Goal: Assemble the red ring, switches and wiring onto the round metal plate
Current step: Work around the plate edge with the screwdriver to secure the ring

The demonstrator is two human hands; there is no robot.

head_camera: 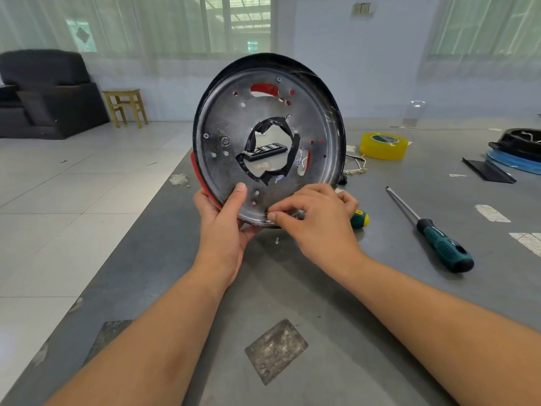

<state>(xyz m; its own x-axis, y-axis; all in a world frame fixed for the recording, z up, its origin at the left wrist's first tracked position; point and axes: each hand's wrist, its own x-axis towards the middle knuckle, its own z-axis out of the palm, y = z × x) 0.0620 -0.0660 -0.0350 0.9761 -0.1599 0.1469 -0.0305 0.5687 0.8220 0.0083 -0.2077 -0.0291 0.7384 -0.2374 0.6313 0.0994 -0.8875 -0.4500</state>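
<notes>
A: Nearest the camera, what are the hands doing?

B: The left hand [222,227] grips the lower rim of the round metal plate with the taped centre hole [228,118], thumb pressed flat on its face at about seven o'clock, fingers curled behind. The plate stands on edge on the grey worktable [292,288], its face to the camera.

A: And the right hand [319,221]?

B: Its fingertips are pinched together at the plate's six o'clock edge, seemingly on something very small; what it holds is too tiny to make out. A small loose metal screw [277,240] lies on the table just below that spot.

A: So which step is this?

B: Probably fastening: the red plastic ring [202,178] already sits behind the plate, showing at eight o'clock and through the holes. Screw heads show at one and nine o'clock, so the bottom hole looks like the one being filled.

A: What does the next move need?

B: Likely seating the screw straight, then taking a driver. The green-handled screwdriver with the long shaft [433,232] lies at three o'clock of the hands; a yellow-capped one [360,218] peeks out behind the right hand.

A: Farther back?

B: Pale loose wires [355,167] beside the plate's right rim, then a yellow tape roll [383,145].
</notes>
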